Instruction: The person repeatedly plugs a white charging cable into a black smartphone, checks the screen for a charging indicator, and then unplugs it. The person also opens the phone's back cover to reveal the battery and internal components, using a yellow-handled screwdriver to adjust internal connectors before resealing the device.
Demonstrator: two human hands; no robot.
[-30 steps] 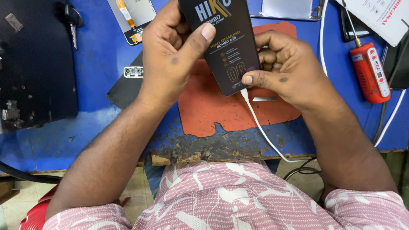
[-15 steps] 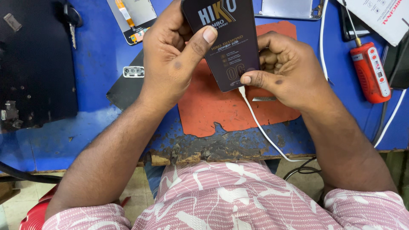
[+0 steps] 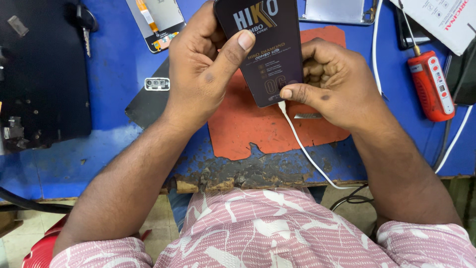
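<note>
My left hand (image 3: 206,74) grips a black phone (image 3: 265,54) with a printed film over its screen, thumb pressed on the front. My right hand (image 3: 332,82) holds the phone's lower right edge, forefinger at the bottom corner. A white cable (image 3: 302,146) is plugged into the phone's bottom end and runs down over the table edge. The phone is held above an orange work mat (image 3: 258,131) on the blue table (image 3: 114,54).
A red handheld tool (image 3: 431,84) lies at the right beside white wires. A black device (image 3: 42,74) with keys fills the left. A dark phone back cover (image 3: 148,101), a loose screen part (image 3: 156,20) and a white box (image 3: 441,20) lie around. The table's front edge (image 3: 238,178) is worn.
The phone has shifted slightly up and away. My right forefinger now sits at the phone's bottom edge by the cable plug. My left hand's grip is unchanged.
</note>
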